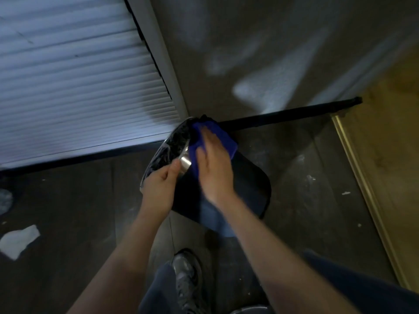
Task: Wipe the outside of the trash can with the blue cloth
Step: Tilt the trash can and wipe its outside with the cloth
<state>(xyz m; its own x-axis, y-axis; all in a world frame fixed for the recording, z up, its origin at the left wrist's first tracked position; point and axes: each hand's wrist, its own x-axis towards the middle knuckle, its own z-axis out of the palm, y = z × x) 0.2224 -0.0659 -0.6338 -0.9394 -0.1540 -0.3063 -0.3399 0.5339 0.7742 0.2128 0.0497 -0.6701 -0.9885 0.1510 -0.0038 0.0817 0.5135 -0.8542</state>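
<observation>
The trash can (pixel 244 189) lies tipped on the dark floor (pixel 79 200), in the corner below the louvred door (pixel 68 82) and the wall, its mouth turned to the far left with a bag showing inside. The right hand (pixel 214 168) presses the blue cloth (pixel 223 138) flat against the can's upper side near the rim, fingers straight and slightly spread. The left hand (pixel 159 189) grips the rim, thumb on the metal band. Wiping appears under way at the rim end; the lower body and underside look not yet covered. Cleanliness cannot be judged: frame dim and blurred.
</observation>
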